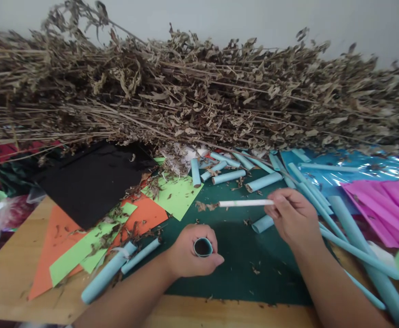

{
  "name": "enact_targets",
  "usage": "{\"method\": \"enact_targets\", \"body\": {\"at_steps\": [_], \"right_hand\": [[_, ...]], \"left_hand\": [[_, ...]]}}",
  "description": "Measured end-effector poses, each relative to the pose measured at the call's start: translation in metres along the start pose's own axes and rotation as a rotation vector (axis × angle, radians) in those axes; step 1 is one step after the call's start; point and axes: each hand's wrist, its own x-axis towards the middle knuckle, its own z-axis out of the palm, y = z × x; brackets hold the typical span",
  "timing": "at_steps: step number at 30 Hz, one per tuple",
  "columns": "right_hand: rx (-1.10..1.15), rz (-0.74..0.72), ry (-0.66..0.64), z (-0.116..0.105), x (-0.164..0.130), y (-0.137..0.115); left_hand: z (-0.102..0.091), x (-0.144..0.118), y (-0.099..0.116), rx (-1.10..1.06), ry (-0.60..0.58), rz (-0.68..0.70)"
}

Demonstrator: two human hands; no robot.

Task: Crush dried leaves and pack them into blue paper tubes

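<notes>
My left hand [190, 253] is closed around a short light-blue paper tube [203, 247], held upright so its dark open end faces up. My right hand [290, 218] pinches one end of a thin white stick [245, 203], which lies level and points left above the dark green mat [233, 273]. Another short blue tube [262, 223] lies on the mat just left of my right hand.
A big heap of dried leafy stalks [192, 91] fills the back. Several blue paper rolls [228, 176] lie behind and to the right, two more [124, 266] at the left. Black [93, 182], orange [54, 241] and light-green sheets [177, 196] lie left; pink paper [387, 209] right.
</notes>
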Motion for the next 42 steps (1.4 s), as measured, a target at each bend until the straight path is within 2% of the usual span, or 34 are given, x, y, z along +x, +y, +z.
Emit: {"method": "enact_targets", "body": {"at_steps": [2, 7, 10, 16, 19, 24, 29, 31, 34, 36, 37, 39, 42], "right_hand": [[0.07, -0.026, -0.058, 0.003, -0.003, -0.005], [0.083, -0.047, -0.182, 0.007, -0.007, -0.012], [0.078, -0.033, -0.212, 0.005, -0.006, -0.007], [0.029, 0.003, -0.236, 0.0, -0.008, 0.002], [0.009, 0.029, -0.182, -0.006, -0.005, 0.003], [-0.008, 0.049, -0.022, -0.013, 0.007, 0.003], [-0.114, 0.044, 0.043, -0.019, 0.016, 0.005], [-0.21, 0.074, 0.025, -0.023, 0.017, 0.007], [-0.631, 0.044, -0.178, -0.023, 0.017, 0.007], [-0.935, -0.108, -0.301, -0.015, 0.014, 0.002], [-1.001, -0.2, -0.354, -0.01, 0.011, -0.003], [-0.928, -0.324, -0.518, 0.006, 0.004, -0.016], [-0.719, -0.334, -0.933, 0.031, -0.003, -0.04]], "left_hand": [[0.001, 0.0, 0.0, -0.058, 0.005, -0.003], [0.007, -0.001, -0.006, -0.413, -0.014, 0.065], [0.008, -0.002, -0.009, -0.401, 0.049, 0.097], [0.007, -0.003, -0.009, -0.407, 0.223, -0.052], [0.007, -0.003, -0.006, -0.363, 0.219, -0.089], [0.007, 0.0, 0.005, -0.24, 0.151, -0.043], [0.006, -0.001, 0.008, -0.192, 0.145, -0.024], [0.007, -0.001, 0.007, -0.196, 0.144, -0.024], [0.007, -0.002, 0.006, -0.188, 0.136, -0.035], [0.007, -0.002, 0.006, -0.176, 0.13, -0.037], [0.007, -0.002, 0.006, -0.17, 0.127, -0.039], [0.006, -0.001, 0.005, -0.16, 0.096, -0.048], [0.003, 0.0, 0.003, -0.167, 0.006, -0.054]]}}
